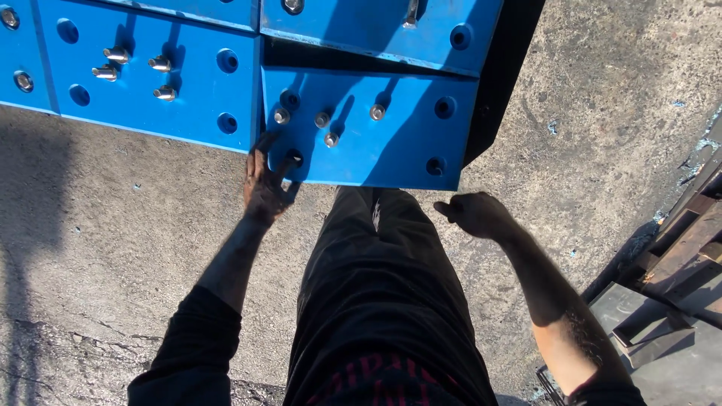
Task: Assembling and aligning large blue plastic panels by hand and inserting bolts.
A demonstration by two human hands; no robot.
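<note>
Our left hand [265, 183] lies spread on the lower left corner of the blue panel [391, 143]; our right hand [475, 213], loosely curled and empty, hangs just below it. We judge it stiff and heavy, best gripped by its edges. Its underside is hidden.

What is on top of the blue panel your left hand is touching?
Four metal bolts stand on the blue panel, among empty round holes. The left hand covers its near corner; nothing there can be seen.
</note>
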